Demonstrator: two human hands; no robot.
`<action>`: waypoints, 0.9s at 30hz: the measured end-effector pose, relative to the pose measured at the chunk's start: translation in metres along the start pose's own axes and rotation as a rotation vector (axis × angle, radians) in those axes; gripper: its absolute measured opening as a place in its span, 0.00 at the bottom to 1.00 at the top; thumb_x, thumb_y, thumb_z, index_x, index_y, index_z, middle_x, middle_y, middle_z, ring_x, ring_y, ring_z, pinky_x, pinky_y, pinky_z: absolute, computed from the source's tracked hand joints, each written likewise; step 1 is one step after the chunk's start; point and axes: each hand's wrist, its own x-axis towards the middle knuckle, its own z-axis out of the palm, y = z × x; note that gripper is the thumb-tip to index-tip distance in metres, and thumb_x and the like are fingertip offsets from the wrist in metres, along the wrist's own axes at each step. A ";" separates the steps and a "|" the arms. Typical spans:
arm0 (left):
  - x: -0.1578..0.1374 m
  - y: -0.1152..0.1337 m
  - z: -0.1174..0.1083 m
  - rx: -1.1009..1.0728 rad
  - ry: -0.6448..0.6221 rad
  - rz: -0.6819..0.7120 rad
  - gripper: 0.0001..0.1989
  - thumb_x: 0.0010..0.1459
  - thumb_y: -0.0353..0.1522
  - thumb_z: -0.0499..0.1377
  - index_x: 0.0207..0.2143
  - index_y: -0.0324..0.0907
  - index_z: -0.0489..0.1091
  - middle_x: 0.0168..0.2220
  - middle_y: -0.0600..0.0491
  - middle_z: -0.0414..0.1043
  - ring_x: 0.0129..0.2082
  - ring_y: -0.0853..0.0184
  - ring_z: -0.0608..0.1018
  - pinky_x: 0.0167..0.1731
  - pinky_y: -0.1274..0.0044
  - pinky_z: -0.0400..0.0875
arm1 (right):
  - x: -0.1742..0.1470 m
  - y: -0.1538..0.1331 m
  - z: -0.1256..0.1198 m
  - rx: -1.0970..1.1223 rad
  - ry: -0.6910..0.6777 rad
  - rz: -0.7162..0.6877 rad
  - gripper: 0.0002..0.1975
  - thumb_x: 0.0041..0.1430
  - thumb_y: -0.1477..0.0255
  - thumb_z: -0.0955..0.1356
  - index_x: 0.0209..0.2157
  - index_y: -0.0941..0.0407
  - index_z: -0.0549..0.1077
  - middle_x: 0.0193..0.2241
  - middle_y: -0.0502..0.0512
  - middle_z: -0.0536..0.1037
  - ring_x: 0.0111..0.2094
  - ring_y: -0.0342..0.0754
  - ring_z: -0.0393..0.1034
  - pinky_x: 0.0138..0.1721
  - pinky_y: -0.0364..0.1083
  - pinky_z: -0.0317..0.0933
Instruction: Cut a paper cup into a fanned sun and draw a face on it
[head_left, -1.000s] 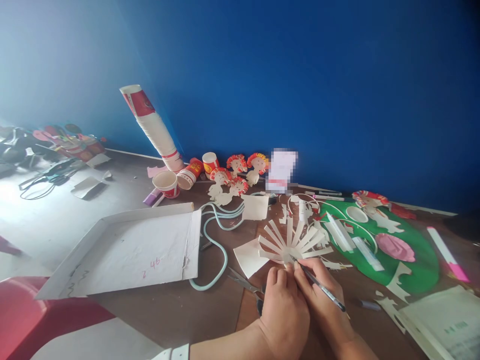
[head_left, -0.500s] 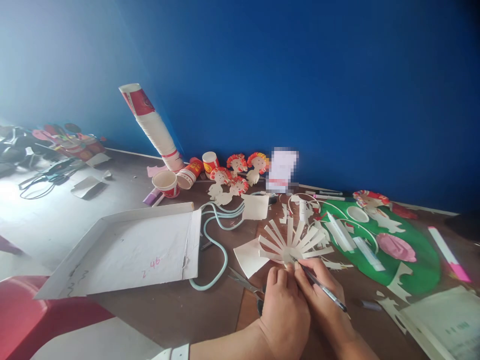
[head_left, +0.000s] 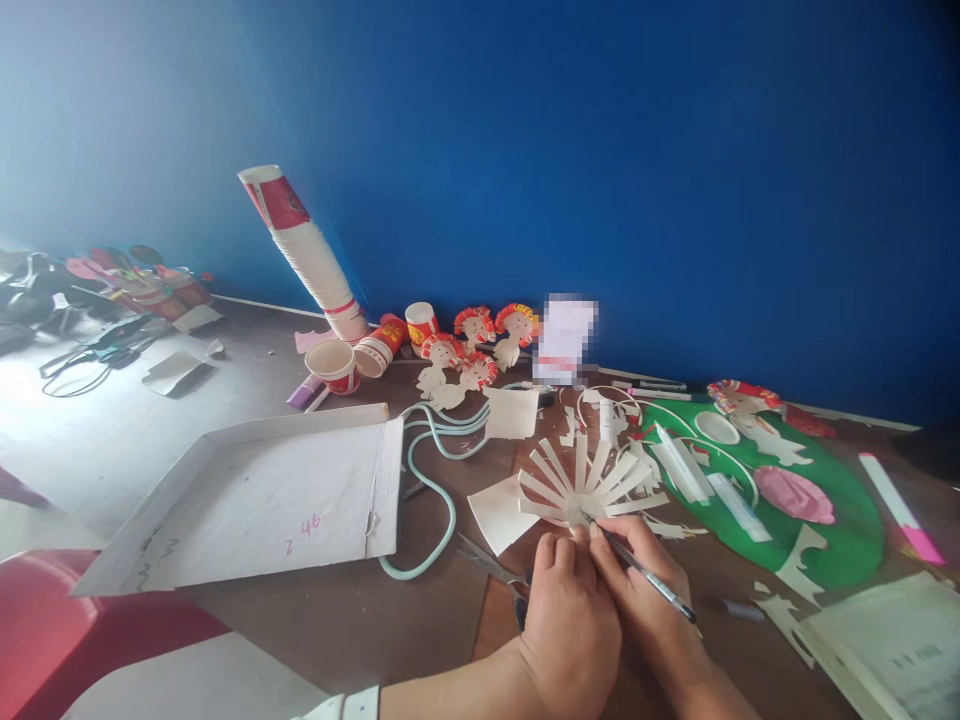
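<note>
Tabletop (head_left: pixel 360 625) stretches between the white tray (head_left: pixel 255 490) and the scissors (head_left: pixel 491 565). The left hand (head_left: pixel 571 615), fingers curled, holds the splayed paper piece (head_left: pixel 576 500) by its near edge; the right hand (head_left: pixel 645 612) grips a pen (head_left: pixel 651 578) at its middle. Pink marks show inside the tray; nested cups (head_left: pixel 319 265) form a tilted stack.

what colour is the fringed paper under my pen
The fringed paper is off-white; see the head view.

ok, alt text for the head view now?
The right hand holds a pen to white paper cut into splayed strips, the left hand at its near edge. Scissors lie left of the hands; a leaning cup stack and paper figures are farther back, with a white tray at left.
</note>
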 end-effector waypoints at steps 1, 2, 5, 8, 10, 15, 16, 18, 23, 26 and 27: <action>0.000 0.000 0.000 0.005 0.004 0.000 0.22 0.57 0.36 0.57 0.53 0.34 0.69 0.49 0.41 0.70 0.45 0.56 0.67 0.45 0.65 0.59 | 0.000 0.000 0.000 -0.001 -0.003 0.002 0.10 0.61 0.61 0.63 0.35 0.53 0.69 0.29 0.52 0.78 0.28 0.47 0.73 0.30 0.43 0.67; 0.000 0.000 0.000 0.008 0.011 0.003 0.22 0.57 0.36 0.57 0.53 0.34 0.69 0.49 0.41 0.71 0.45 0.56 0.67 0.46 0.64 0.59 | 0.000 0.001 0.000 0.001 -0.006 0.004 0.10 0.61 0.61 0.63 0.34 0.53 0.69 0.29 0.52 0.78 0.28 0.47 0.73 0.30 0.43 0.67; -0.001 0.000 0.002 0.013 0.039 0.013 0.23 0.57 0.36 0.57 0.53 0.34 0.69 0.49 0.41 0.71 0.45 0.55 0.67 0.46 0.64 0.58 | 0.000 0.002 0.001 0.010 -0.004 0.000 0.10 0.61 0.61 0.63 0.35 0.53 0.69 0.29 0.52 0.78 0.29 0.46 0.73 0.30 0.43 0.67; -0.001 -0.001 0.003 0.010 0.043 0.013 0.23 0.58 0.36 0.56 0.53 0.34 0.69 0.51 0.40 0.70 0.46 0.55 0.67 0.47 0.64 0.58 | -0.001 0.003 0.001 0.015 -0.006 0.001 0.10 0.61 0.61 0.63 0.35 0.53 0.69 0.29 0.52 0.78 0.28 0.46 0.73 0.31 0.43 0.66; -0.001 -0.001 0.003 0.004 0.040 0.014 0.23 0.58 0.36 0.56 0.53 0.33 0.69 0.51 0.41 0.69 0.47 0.55 0.67 0.47 0.64 0.58 | -0.001 0.003 0.000 0.015 -0.013 0.005 0.10 0.61 0.61 0.63 0.35 0.53 0.69 0.29 0.52 0.78 0.28 0.46 0.73 0.30 0.43 0.66; 0.000 0.001 0.003 -0.001 0.025 -0.009 0.23 0.57 0.35 0.56 0.53 0.34 0.69 0.49 0.42 0.71 0.45 0.57 0.68 0.47 0.65 0.59 | 0.000 0.000 -0.001 0.009 -0.014 0.025 0.10 0.60 0.61 0.63 0.34 0.52 0.70 0.29 0.52 0.78 0.28 0.46 0.73 0.29 0.42 0.67; 0.000 0.001 0.003 -0.001 0.030 -0.016 0.23 0.57 0.35 0.57 0.53 0.34 0.69 0.49 0.42 0.71 0.45 0.57 0.68 0.47 0.65 0.59 | 0.000 -0.001 -0.001 0.009 -0.014 0.024 0.10 0.60 0.61 0.63 0.34 0.52 0.70 0.29 0.51 0.78 0.28 0.46 0.73 0.29 0.42 0.67; 0.000 0.001 0.004 -0.003 0.049 -0.022 0.23 0.57 0.35 0.57 0.53 0.34 0.69 0.50 0.43 0.71 0.46 0.57 0.68 0.48 0.65 0.58 | 0.001 -0.001 -0.001 0.013 -0.015 0.017 0.10 0.60 0.61 0.63 0.34 0.52 0.70 0.29 0.52 0.78 0.27 0.46 0.73 0.29 0.42 0.67; 0.000 0.002 0.005 -0.002 0.065 -0.022 0.24 0.55 0.35 0.58 0.53 0.34 0.69 0.50 0.42 0.71 0.46 0.56 0.67 0.47 0.65 0.58 | 0.002 -0.001 -0.001 0.031 -0.010 0.005 0.10 0.60 0.61 0.63 0.35 0.53 0.70 0.29 0.51 0.78 0.28 0.46 0.74 0.30 0.42 0.67; 0.000 0.002 0.006 0.002 0.064 -0.022 0.24 0.55 0.35 0.58 0.53 0.34 0.69 0.50 0.42 0.71 0.46 0.56 0.68 0.47 0.64 0.58 | 0.002 -0.001 0.000 0.033 -0.016 0.014 0.10 0.60 0.61 0.64 0.35 0.53 0.70 0.29 0.51 0.79 0.29 0.46 0.74 0.31 0.42 0.67; 0.000 0.002 0.007 0.003 0.063 -0.024 0.24 0.55 0.35 0.58 0.53 0.34 0.69 0.49 0.42 0.71 0.45 0.56 0.68 0.47 0.64 0.58 | 0.002 -0.001 -0.001 0.034 -0.018 0.013 0.10 0.60 0.61 0.64 0.35 0.53 0.70 0.29 0.51 0.79 0.29 0.46 0.74 0.31 0.42 0.67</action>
